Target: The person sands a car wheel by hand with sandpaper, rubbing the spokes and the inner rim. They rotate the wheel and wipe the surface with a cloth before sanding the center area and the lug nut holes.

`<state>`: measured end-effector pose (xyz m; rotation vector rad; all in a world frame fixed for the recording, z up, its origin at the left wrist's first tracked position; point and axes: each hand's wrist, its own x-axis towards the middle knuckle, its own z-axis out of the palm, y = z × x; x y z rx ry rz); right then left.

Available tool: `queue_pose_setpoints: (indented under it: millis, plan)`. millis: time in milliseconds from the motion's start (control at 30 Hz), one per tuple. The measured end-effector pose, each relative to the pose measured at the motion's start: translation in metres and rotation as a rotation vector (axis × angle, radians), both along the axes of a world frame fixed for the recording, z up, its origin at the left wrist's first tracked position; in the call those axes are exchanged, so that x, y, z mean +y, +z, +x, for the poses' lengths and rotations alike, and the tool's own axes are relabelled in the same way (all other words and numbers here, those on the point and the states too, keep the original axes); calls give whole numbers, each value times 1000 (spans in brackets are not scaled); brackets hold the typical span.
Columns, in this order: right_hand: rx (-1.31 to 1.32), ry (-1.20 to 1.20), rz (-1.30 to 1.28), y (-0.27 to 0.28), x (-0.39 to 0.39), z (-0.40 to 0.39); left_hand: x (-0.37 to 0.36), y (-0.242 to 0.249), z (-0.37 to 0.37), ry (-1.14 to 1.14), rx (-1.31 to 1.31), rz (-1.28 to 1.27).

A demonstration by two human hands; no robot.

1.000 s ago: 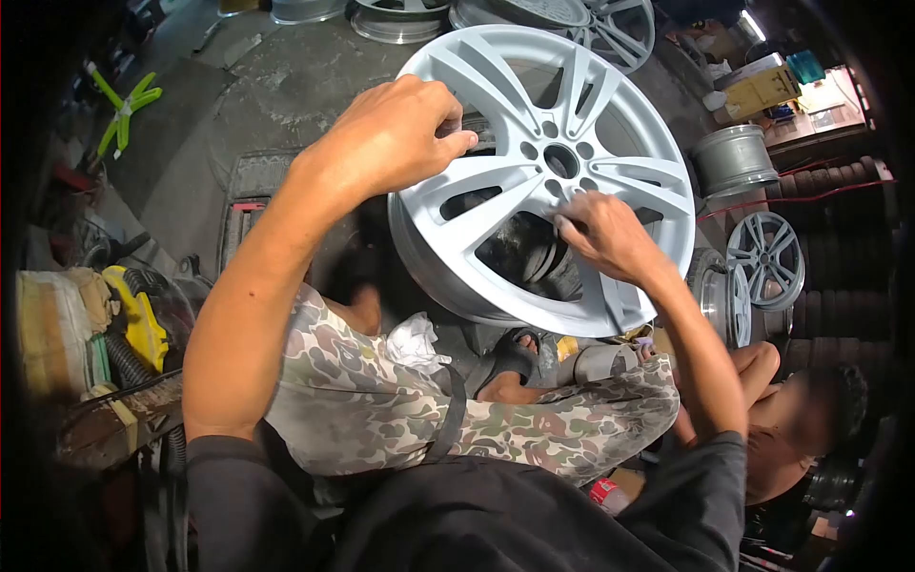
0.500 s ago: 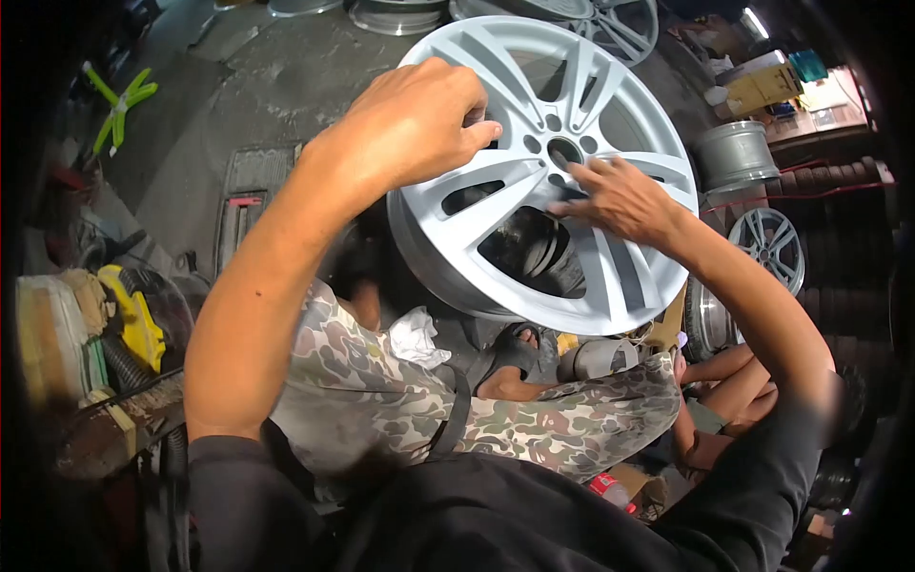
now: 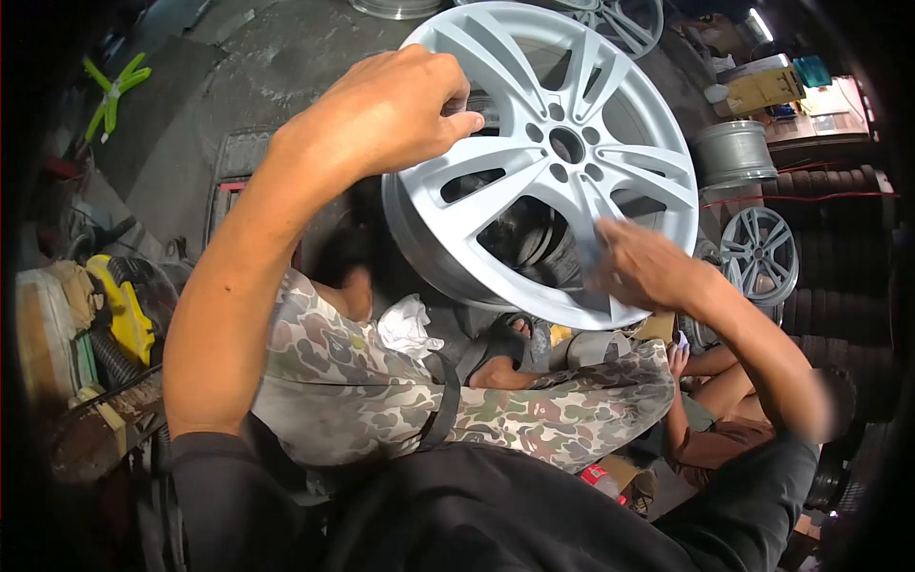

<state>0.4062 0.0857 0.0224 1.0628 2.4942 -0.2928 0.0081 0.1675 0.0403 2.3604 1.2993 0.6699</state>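
Observation:
A silver-grey alloy wheel (image 3: 496, 224) with paired spokes and an open centre hole is tilted up before my knees. My left hand (image 3: 410, 100) is closed on its upper left side, fingers curled out of sight and thumb showing near a spoke. Over the lower spoke is my right hand (image 3: 648, 262), its fingers pointing down onto the metal and smeared by motion. A bluish-grey blur shows under those fingertips; whether it is a held piece or shadow I cannot make out.
More wheels stand at right (image 3: 760, 253) and behind (image 3: 624, 24). Another person's arm (image 3: 677, 410) is at lower right. A crumpled white cloth (image 3: 408, 326) lies by my leg, a red-capped bottle (image 3: 602, 481) below. A yellow tool (image 3: 124, 310) sits left, a green cross-shaped object (image 3: 116, 95) behind.
My right hand has slid from beside the centre hole down the lower spoke toward the rim. My left hand keeps its hold; the view has shifted slightly.

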Motion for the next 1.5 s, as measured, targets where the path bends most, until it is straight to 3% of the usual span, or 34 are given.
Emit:
queue_pose_setpoints:
  millis: [33, 100, 167, 233, 300, 333, 433, 567, 633, 700, 767, 833, 1033, 1167, 1233, 1333, 1433, 1500]
  plan:
    - [-144, -120, -278, 54, -12, -51, 1, 1, -2, -12, 16, -25]
    - [-93, -89, -134, 57, -20, -41, 2, -4, -3, -28, 30, -53]
    - [-223, -17, 47, 44, 4, -45, 4, -13, -2, -9, -3, 109]
    - [-91, 196, 430, 18, 33, -52, 3, -8, 7, -21, 15, 87]
    - [-209, 380, 429, -2, 32, -47, 3, -3, 11, -11, 33, 59]
    - [-255, 390, 306, 7, 11, -56, 0, -3, 11, -40, 35, 96]
    - [-238, 230, 89, 35, -30, -62, -8, 3, 14, -82, 33, 34]
    - [-392, 249, 189, 13, 2, -64, 0, 8, 23, -63, 158, -67]
    - [-279, 268, 376, -5, 13, -70, -6, 5, 26, -56, 126, 18]
    - [-300, 263, 363, 8, -18, -66, -14, 3, 24, -38, 126, 39]
    - [-69, 20, -34, 46, -35, -63, -14, 15, 22, -89, 181, -63]
    - [-105, -19, -49, 58, -31, -53, -11, 18, 23, -93, 191, -164]
    - [34, 54, 361, -2, 42, -41, -4, -2, 29, -65, 133, -7]
    - [-191, 182, 66, 40, -10, -49, -9, -1, 25, -90, 125, -38]
    - [-138, 179, 1, 45, -14, -46, -5, -1, 26, -91, 136, -85]
    - [24, 140, 293, 32, 5, -40, -1, -8, 31, -75, 136, 15]
    - [127, 154, 143, 37, -44, -45, -4, -6, 27, -127, 110, 33]
    - [180, -35, 175, 47, -83, -56, -7, 3, 28, -111, 127, -103]
